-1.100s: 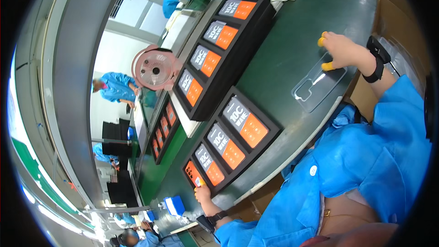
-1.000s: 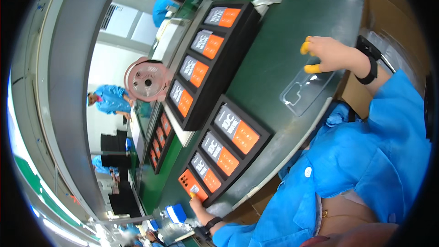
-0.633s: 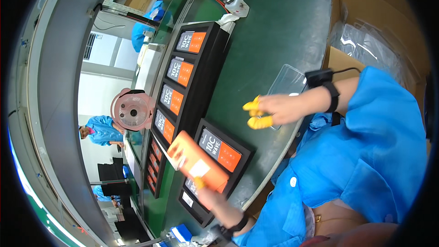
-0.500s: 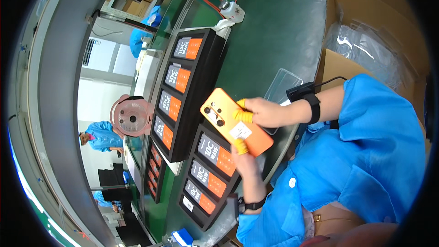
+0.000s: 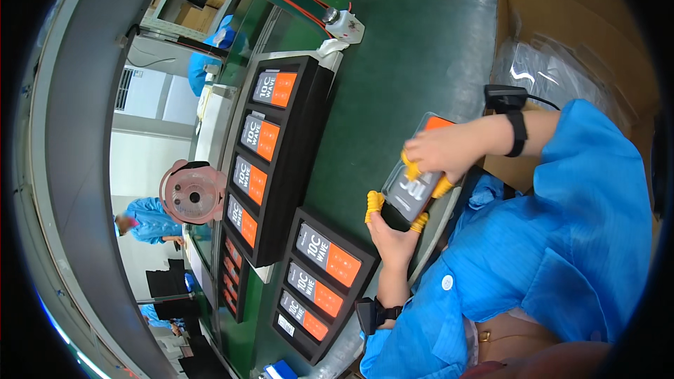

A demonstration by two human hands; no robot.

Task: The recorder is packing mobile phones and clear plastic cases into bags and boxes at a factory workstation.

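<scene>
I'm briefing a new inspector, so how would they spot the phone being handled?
Find the green workbench, then look right of the black trays to the bench's near edge. There the left hand and right hand, wearing yellow finger cots, grip the phone. Unlike the phones seated in tray slots, it is out of the trays.

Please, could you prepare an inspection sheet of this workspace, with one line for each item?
Surface: green bench, paler along the person's edge.
Job's things: phone, printed front toward the camera, clear case at its edges; near tray holds three phones, white label in the fourth slot; thick tray holds four.
Clutter: white bottle, tissue; blue box, partly in view.
Grippers: left hand and right hand, yellow finger covers, both on the phone.
Cables: black cable at the right wrist device.
Surroundings: pink fan, cardboard box with clear plastic, co-worker in blue.
</scene>
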